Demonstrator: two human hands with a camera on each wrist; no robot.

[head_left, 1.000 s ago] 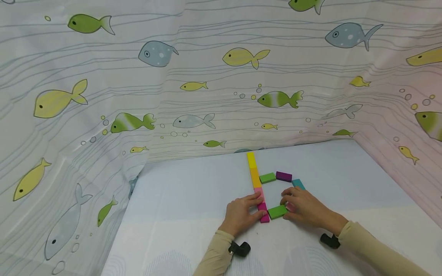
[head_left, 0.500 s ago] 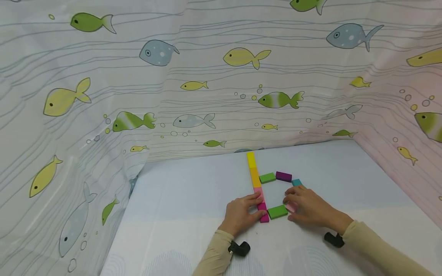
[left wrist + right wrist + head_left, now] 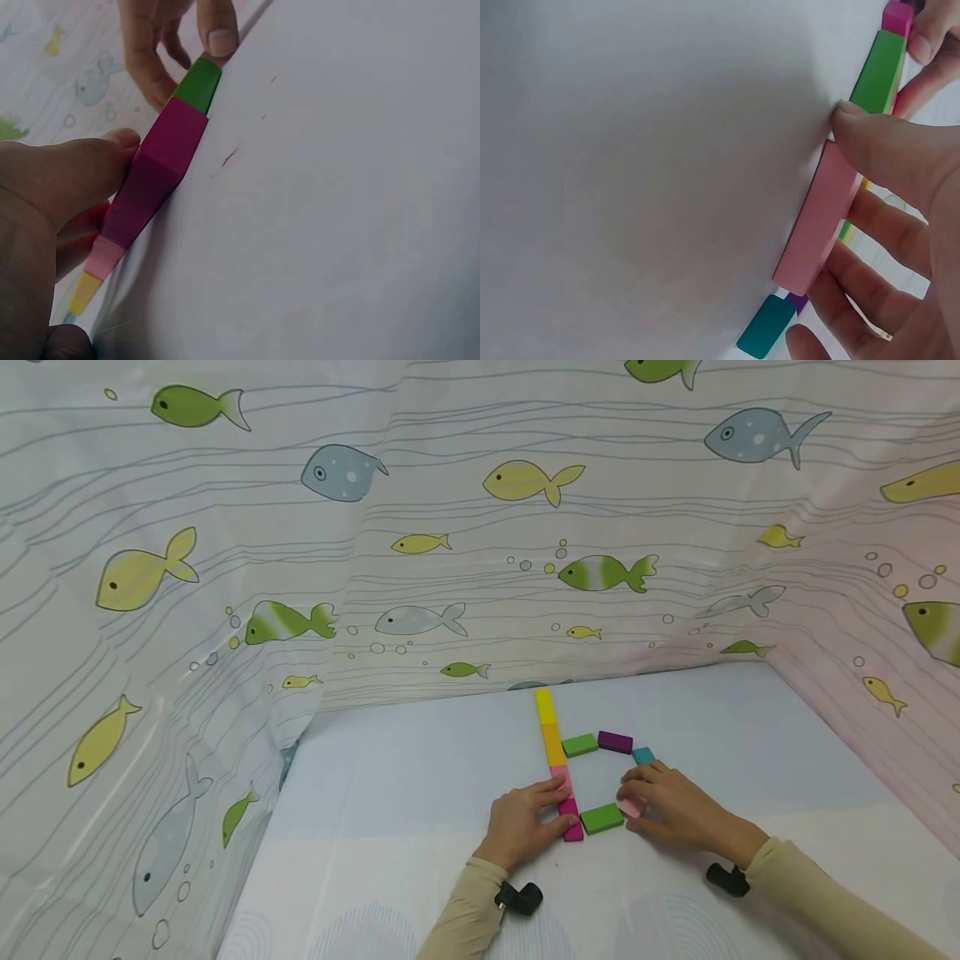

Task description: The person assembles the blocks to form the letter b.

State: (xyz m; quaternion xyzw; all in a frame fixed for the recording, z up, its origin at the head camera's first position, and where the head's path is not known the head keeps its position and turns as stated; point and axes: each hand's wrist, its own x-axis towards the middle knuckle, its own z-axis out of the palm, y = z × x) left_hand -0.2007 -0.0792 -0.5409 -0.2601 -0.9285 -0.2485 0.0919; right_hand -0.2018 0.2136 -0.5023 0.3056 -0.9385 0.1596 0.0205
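Observation:
My left hand [image 3: 528, 825] rests its fingertips and thumb on the pink block [image 3: 558, 772] and the magenta blocks [image 3: 155, 165] in the straight row. Beyond these, the row continues with an orange block [image 3: 553, 745] and a yellow block [image 3: 545, 706]. My right hand [image 3: 678, 810] pinches a light pink block [image 3: 817, 221] between thumb and fingers, at the right end of the lower green block [image 3: 602, 818]. Its far part is hidden by the hand in the head view. A teal block [image 3: 766, 326] lies just past the fingers, partly covered in the head view.
An upper green block [image 3: 580, 745] and a purple block [image 3: 615, 742] curve from the row toward the teal one. All lie flat on a white table [image 3: 405, 793]. A fish-patterned curtain [image 3: 465, 568] hangs behind and along both sides.
My right hand has shifted slightly right, its thumb coming away from the lower green block's end, while it keeps hold of the light pink block. My left hand stays in place.

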